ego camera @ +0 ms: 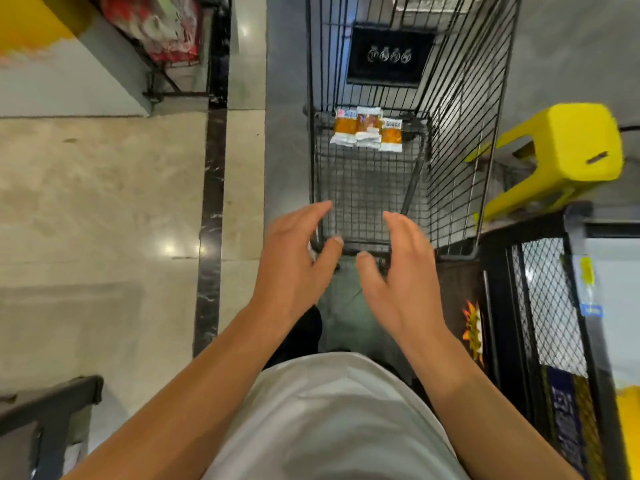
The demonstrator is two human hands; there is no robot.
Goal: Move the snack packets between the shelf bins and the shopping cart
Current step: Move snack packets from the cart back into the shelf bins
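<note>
While both hands, left hand (pixel 298 247) & right hand (pixel 398 268), hovered empty w/ fingers spread, three snack packets (pixel 367 131) lay at the shopping cart's (pixel 464 133) far end; prob. light, crinkly, slippery, best pinched by edges.

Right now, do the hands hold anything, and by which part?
Nothing is held. The left hand and right hand are open and empty above the cart; the snack packets lie inside it.

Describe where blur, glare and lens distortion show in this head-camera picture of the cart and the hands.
Head view: both hands, left and right, are slightly motion-blurred; ceiling lights glare on the polished floor; the wide lens splays the shopping cart walls outward; the three snack packets stay fairly sharp, their print unreadable.
</note>
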